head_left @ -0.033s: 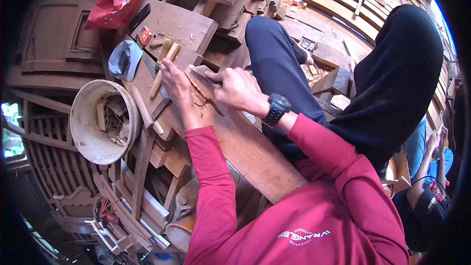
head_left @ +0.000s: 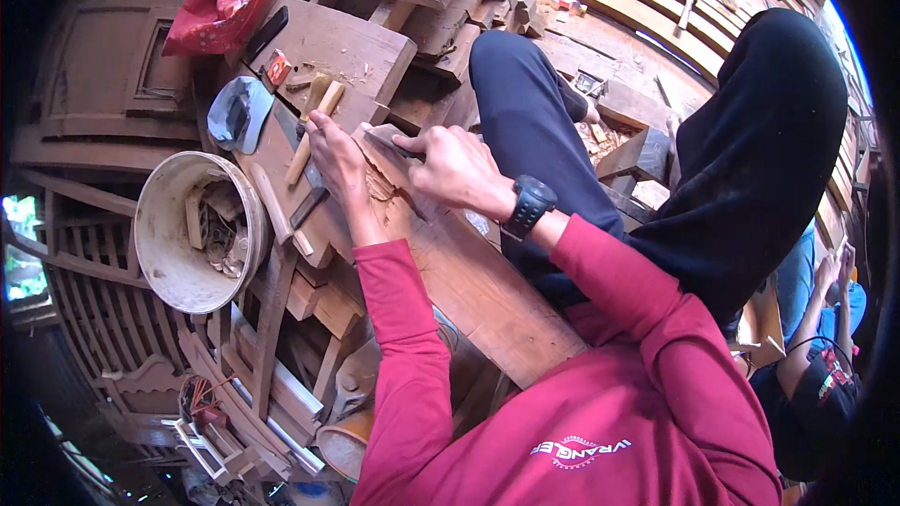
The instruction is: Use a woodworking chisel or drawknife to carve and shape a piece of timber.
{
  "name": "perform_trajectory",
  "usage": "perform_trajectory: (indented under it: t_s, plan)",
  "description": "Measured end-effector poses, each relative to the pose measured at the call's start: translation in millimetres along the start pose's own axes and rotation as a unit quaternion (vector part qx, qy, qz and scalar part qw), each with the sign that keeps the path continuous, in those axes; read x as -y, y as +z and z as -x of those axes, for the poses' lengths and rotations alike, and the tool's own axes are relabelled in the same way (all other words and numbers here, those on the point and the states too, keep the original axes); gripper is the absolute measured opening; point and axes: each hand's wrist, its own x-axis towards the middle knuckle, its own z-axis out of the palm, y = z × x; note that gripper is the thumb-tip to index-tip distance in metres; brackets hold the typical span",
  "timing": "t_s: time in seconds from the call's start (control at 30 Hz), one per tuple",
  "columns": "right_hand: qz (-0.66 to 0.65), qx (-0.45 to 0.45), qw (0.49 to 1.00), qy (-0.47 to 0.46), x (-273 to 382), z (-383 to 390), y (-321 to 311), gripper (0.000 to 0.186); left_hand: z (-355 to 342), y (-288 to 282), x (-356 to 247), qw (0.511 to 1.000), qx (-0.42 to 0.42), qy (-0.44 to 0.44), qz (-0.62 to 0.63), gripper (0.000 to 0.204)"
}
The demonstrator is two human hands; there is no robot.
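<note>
A long brown wooden board (head_left: 487, 305) slants from my lap up toward the far left, with a rough, carved patch (head_left: 382, 189) near its far end. My right hand (head_left: 457, 169), with a black watch on its wrist, is closed on a dark flat piece (head_left: 382, 139) lying over that end; its exact kind is unclear. Along the board's left edge is my left hand (head_left: 339, 164), fingers curled together and partly hidden, so what they grip does not show. Just left of it lie a wooden-handled tool (head_left: 298, 161) and a dark-bladed tool (head_left: 307, 208).
A white bucket (head_left: 155, 253) with wood scraps stands at the left, below a pale blue cap (head_left: 225, 117). A red bag (head_left: 220, 5) lies beyond on stacked planks. Another hammer (head_left: 686, 11) rests on far boards. At the right edge another person's hands (head_left: 834, 267) show.
</note>
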Motion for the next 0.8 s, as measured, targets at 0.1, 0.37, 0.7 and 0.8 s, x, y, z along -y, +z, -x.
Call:
perform_trajectory:
  t_s: [0.1,0.37,0.7,0.8]
  plan:
    - [-0.020,0.029,0.999,0.027,-3.8,0.3,-8.3,0.057,2.6,-3.7,-3.9,0.999,0.023,-0.030,-0.009,0.070]
    - [-0.051,0.021,0.998,0.018,-16.9,11.4,2.8,0.057,4.6,-3.6,-11.6,1.000,0.013,-0.020,-0.019,0.067]
    - [-0.073,0.061,0.993,0.065,-10.1,12.8,-9.6,0.056,2.0,-6.6,-9.3,1.000,0.015,-0.002,-0.009,0.068]
    - [-0.075,0.005,0.997,0.003,-18.7,-6.4,3.2,0.056,1.0,-1.1,-7.5,0.999,0.016,-0.020,-0.035,0.071]
